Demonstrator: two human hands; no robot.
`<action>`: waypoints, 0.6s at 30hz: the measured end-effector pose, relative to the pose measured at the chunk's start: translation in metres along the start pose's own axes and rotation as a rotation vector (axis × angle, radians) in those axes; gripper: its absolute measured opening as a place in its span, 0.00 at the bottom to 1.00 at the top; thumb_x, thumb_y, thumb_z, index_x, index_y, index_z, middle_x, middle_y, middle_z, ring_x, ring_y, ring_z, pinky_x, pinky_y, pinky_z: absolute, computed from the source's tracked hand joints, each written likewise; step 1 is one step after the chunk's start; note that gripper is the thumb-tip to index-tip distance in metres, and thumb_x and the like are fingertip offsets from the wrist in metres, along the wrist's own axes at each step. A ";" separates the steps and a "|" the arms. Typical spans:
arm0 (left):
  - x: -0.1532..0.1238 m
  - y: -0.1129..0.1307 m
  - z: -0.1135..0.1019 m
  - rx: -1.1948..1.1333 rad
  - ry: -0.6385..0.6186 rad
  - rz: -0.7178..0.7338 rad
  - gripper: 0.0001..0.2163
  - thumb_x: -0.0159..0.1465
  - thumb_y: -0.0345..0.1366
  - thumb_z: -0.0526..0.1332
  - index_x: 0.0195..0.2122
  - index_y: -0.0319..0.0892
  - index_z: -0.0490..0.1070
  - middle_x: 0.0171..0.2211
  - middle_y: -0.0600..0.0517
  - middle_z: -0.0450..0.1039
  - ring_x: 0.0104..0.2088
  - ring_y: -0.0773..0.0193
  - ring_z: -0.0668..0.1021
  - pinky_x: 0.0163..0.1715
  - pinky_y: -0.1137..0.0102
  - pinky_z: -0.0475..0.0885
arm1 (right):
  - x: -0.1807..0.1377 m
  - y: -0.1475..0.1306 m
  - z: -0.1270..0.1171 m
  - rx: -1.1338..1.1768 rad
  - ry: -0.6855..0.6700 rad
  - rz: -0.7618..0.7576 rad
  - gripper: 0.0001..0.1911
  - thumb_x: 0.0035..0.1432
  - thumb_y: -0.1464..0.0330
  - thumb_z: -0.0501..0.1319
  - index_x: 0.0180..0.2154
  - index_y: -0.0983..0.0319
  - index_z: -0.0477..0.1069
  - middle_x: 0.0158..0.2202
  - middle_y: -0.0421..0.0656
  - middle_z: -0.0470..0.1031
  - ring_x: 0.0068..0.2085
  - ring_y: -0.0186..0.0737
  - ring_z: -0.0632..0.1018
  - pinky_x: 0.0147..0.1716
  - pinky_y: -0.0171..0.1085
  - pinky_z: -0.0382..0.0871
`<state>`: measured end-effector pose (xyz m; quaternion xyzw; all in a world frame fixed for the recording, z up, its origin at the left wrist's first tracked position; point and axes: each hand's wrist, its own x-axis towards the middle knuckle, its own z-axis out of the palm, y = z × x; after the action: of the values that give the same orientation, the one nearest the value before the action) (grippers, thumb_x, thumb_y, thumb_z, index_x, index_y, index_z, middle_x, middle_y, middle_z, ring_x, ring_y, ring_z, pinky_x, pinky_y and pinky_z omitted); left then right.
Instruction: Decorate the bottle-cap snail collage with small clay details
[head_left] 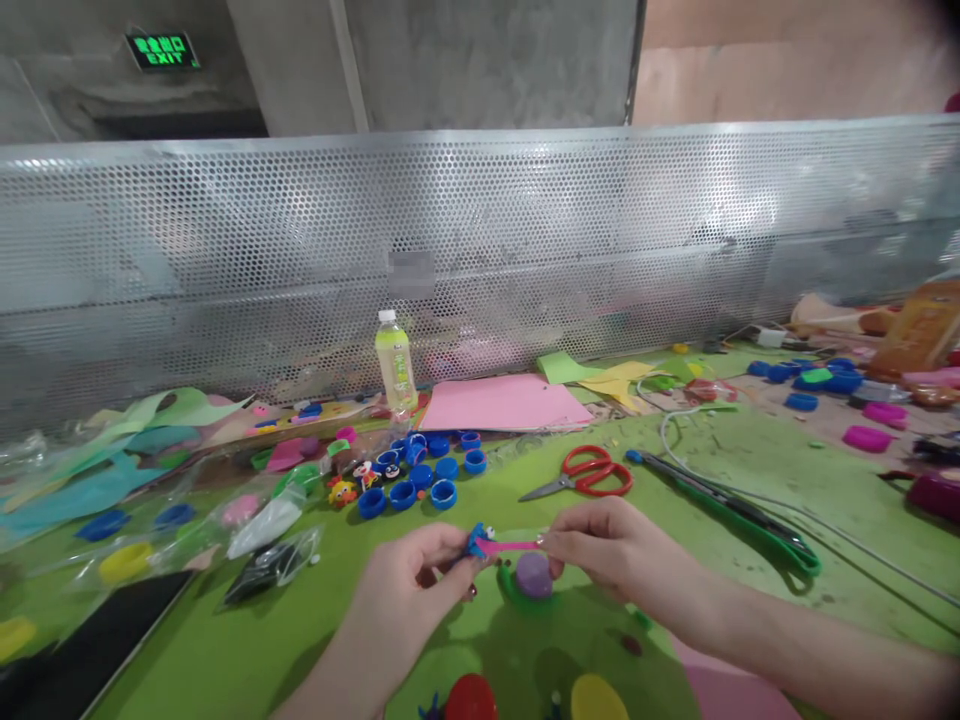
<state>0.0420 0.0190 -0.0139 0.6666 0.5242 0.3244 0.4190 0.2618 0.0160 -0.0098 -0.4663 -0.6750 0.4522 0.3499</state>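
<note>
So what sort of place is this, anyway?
Probably a craft workspace, perhaps in a public or commercial building: the left hand holds a small blue figure, red-handled scissors lie on the green tabletop, and a lit green EXIT sign shows behind.

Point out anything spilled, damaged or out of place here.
A small dark scrap lies loose on the green tabletop near the right hand, perhaps a dropped leftover. No spilled liquid is visible.
</note>
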 end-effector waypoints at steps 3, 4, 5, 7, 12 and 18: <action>0.000 0.000 0.002 0.004 0.002 0.002 0.11 0.61 0.42 0.61 0.37 0.41 0.77 0.32 0.49 0.80 0.32 0.57 0.79 0.33 0.69 0.71 | 0.000 0.003 0.001 -0.051 0.009 -0.014 0.16 0.61 0.65 0.56 0.24 0.62 0.75 0.15 0.34 0.58 0.17 0.30 0.54 0.15 0.32 0.47; 0.000 0.000 0.002 0.008 0.002 0.003 0.11 0.61 0.43 0.61 0.37 0.41 0.77 0.32 0.49 0.80 0.32 0.57 0.79 0.33 0.69 0.71 | 0.000 0.005 0.001 -0.078 0.016 -0.023 0.16 0.61 0.65 0.56 0.25 0.62 0.75 0.17 0.35 0.60 0.18 0.30 0.56 0.16 0.32 0.49; -0.001 0.001 0.002 0.012 0.001 0.003 0.11 0.61 0.43 0.61 0.37 0.41 0.77 0.32 0.49 0.80 0.32 0.57 0.79 0.32 0.68 0.71 | -0.001 0.006 0.002 -0.110 0.025 -0.035 0.16 0.62 0.64 0.55 0.25 0.62 0.74 0.18 0.36 0.62 0.19 0.31 0.59 0.17 0.32 0.50; -0.002 0.003 0.002 0.015 -0.004 0.008 0.11 0.60 0.43 0.62 0.36 0.41 0.76 0.31 0.49 0.80 0.30 0.58 0.79 0.31 0.69 0.71 | -0.002 0.007 0.003 -0.183 0.043 -0.074 0.16 0.63 0.63 0.55 0.25 0.62 0.72 0.20 0.36 0.63 0.22 0.32 0.62 0.20 0.32 0.51; -0.004 0.005 0.002 -0.009 0.031 -0.020 0.09 0.61 0.42 0.61 0.33 0.42 0.77 0.26 0.53 0.78 0.27 0.62 0.78 0.26 0.73 0.67 | -0.006 0.008 0.005 -0.343 0.058 -0.195 0.16 0.63 0.66 0.54 0.22 0.61 0.64 0.19 0.36 0.62 0.22 0.32 0.61 0.21 0.32 0.49; -0.004 0.006 0.001 -0.052 0.016 -0.027 0.08 0.60 0.40 0.62 0.35 0.43 0.77 0.31 0.54 0.79 0.27 0.65 0.77 0.28 0.74 0.68 | -0.009 0.009 0.002 -0.447 0.083 -0.295 0.15 0.64 0.66 0.52 0.25 0.61 0.65 0.21 0.38 0.64 0.22 0.33 0.60 0.21 0.34 0.50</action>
<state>0.0446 0.0144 -0.0094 0.6459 0.5278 0.3376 0.4362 0.2652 0.0086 -0.0198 -0.4468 -0.8038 0.2163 0.3278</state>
